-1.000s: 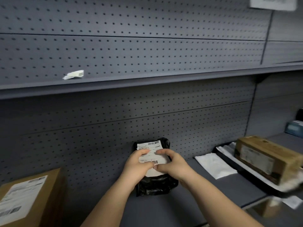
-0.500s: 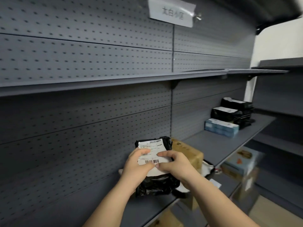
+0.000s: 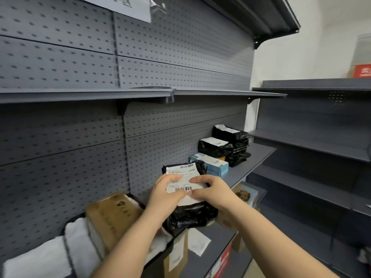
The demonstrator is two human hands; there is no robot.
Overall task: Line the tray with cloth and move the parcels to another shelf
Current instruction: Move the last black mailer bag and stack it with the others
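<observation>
I hold a black plastic parcel (image 3: 188,214) with a white barcode label in front of me, above the shelf. My left hand (image 3: 163,197) grips its left side and my right hand (image 3: 212,190) grips its right side, thumbs on the label. Below left, a dark tray (image 3: 69,255) lined with white cloth (image 3: 46,257) carries a brown cardboard box (image 3: 112,217). Farther right on the same grey shelf (image 3: 253,161) lie a blue box (image 3: 215,164) and stacked black parcels (image 3: 226,146).
Grey pegboard shelving fills the wall, with an upper shelf (image 3: 140,93) at head height. Another shelving unit (image 3: 313,145) stands at right angles on the right. Cardboard boxes (image 3: 176,255) and a white cloth piece (image 3: 198,243) sit on the lower shelf.
My view has swung to the right along the shelving while both hands keep the black parcel. The tray with the brown box now lies lower left, and the far parcels appear closer.
</observation>
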